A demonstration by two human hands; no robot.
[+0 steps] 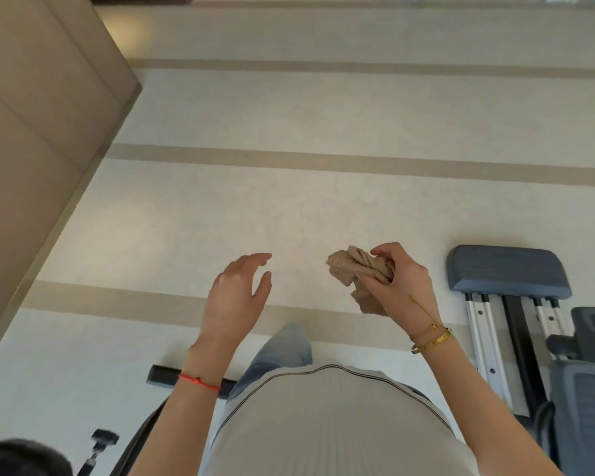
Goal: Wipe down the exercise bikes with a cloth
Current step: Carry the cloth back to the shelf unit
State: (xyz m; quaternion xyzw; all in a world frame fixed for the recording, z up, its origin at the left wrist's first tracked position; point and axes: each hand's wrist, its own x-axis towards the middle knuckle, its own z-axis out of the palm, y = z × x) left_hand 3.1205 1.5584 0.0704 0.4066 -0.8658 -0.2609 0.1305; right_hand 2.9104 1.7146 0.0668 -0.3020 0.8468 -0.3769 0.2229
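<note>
Right hand point(404, 286) grips a bunched tan cloth point(356, 274); left hand point(236, 297) spread, holding nothing, over striped floor point(289, 115) between wall point(38, 115) and exercise machine point(509, 273).

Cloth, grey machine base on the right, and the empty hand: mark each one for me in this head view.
cloth point(351, 269): head view, on the bunched folds sticking out of the right hand point(404, 283).
grey machine base point(505, 271): head view, top of its padded end.
left hand point(236, 293): head view, back of the hand.
</note>
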